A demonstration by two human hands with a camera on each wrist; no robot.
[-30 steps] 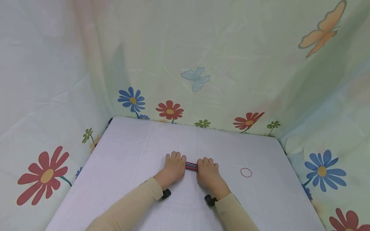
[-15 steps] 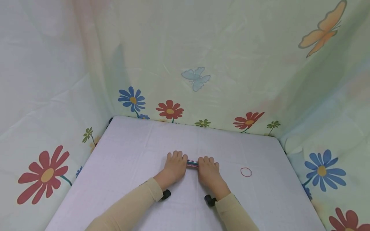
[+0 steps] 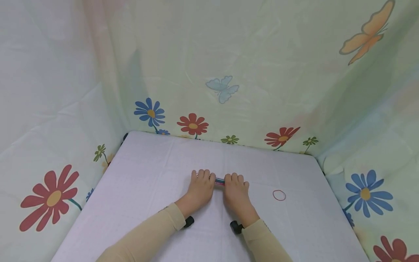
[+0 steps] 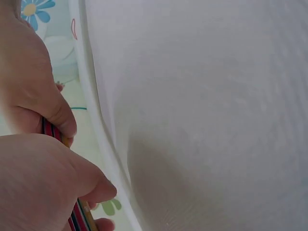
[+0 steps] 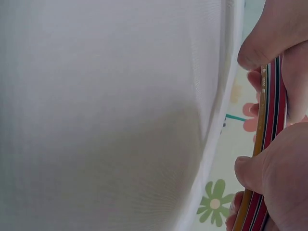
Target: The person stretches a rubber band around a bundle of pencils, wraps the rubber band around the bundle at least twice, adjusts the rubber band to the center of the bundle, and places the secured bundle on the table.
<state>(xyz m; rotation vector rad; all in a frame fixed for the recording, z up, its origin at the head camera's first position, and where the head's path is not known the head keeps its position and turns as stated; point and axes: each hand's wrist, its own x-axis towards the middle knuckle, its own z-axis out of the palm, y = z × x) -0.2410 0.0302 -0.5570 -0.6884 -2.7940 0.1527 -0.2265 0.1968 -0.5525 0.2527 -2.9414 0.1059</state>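
Flowered cloth [image 3: 262,72] hangs beyond the pencils [image 3: 220,181] and to both sides of them, printed with a blue butterfly [image 3: 222,88] above them and an orange butterfly [image 3: 366,34] higher, off to their right. Beneath the pencils spreads the pale table [image 3: 183,154]. The pencils, a striped bundle of red, black and yellow, are held level above it, crosswise between two hands. At their left end the left hand [image 3: 199,189] has its fingers curled firmly round them; at their right end the right hand [image 3: 236,193] grips likewise, a short stretch showing between. Well to the pencils' right, past the right hand, a red loop [image 3: 279,195] lies flat.
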